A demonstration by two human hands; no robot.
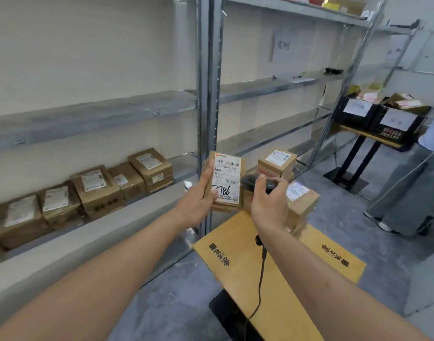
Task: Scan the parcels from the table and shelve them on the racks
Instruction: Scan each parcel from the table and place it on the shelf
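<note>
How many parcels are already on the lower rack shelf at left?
6 visible, in a row on the lower shelf, and two stacked at and. Others may sit beyond the frame's left edge.

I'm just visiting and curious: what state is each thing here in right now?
Left hand: grips a parcel.
Held parcel: upright, label facing the camera.
Right hand: grips the scanner.
Scanner: beside the label, cord hanging.
Table parcels: stacked, waiting.
Shelf parcels: shelved in a row.

Held parcel (225,180) label reads "507-N705-A83", handwritten "7786"
</note>
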